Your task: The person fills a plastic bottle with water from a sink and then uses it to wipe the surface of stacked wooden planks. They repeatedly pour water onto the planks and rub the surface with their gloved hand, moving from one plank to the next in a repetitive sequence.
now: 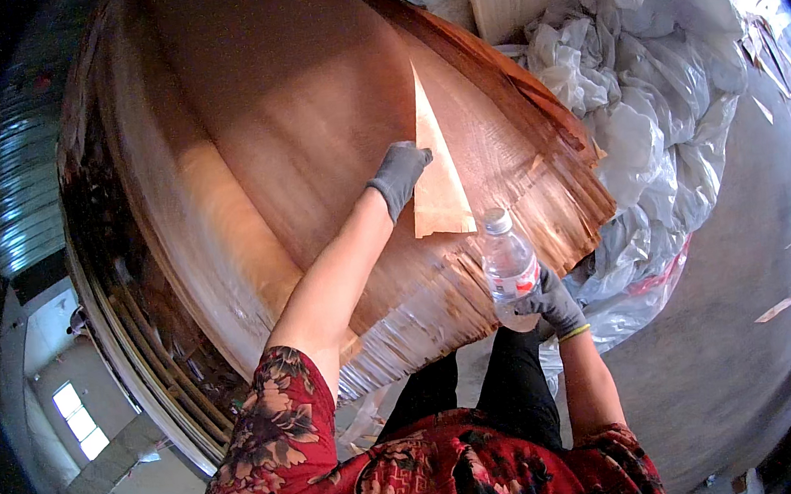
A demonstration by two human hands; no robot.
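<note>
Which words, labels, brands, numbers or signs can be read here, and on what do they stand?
None can be read.
Clear bottle in the gloved right hand: red-and-white label, its print too small and blurred.
Red shirt: floral pattern, no readable words.

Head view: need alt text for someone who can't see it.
A person's gray-gloved right hand holds a clear plastic bottle while the gray-gloved left hand touches a pale wedge-shaped piece on a large stack of thin brown sheets. Crumpled translucent plastic is heaped at right.
</note>
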